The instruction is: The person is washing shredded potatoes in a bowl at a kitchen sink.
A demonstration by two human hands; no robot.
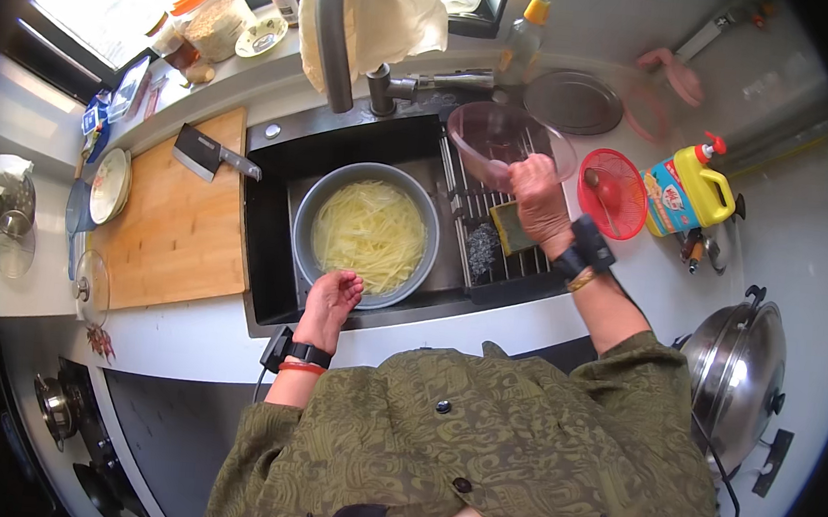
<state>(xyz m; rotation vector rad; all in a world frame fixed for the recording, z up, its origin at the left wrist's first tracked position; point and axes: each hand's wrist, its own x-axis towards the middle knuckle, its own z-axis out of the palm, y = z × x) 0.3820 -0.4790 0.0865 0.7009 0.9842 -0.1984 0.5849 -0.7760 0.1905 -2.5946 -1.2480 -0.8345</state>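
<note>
A round grey bowl (308, 184) stands in the dark sink (269, 247), holding pale yellow vegetable shreds (372, 233) in liquid. My left hand (334, 302) is at the bowl's near-left rim, fingers loosely curled. Whether it touches the rim is unclear, and I see nothing in it. On the right, my right hand (536, 195) grips the near rim of a clear plastic bowl (485, 144). That bowl is above the metal-bar rack (530, 268) at the sink's right side. Beneath my right hand, a yellow-and-green scouring sponge (511, 230) lies on the rack beside a steel wool scrubber (482, 248).
A cleaver (207, 155) lies on the wooden cutting board (174, 247), its handle reaching over the sink edge. The faucet (335, 33) arches overhead. To the right stand a red plastic colander (625, 177) with a spoon and a yellow pump bottle (689, 185). A lidded wok (736, 379) is farther right.
</note>
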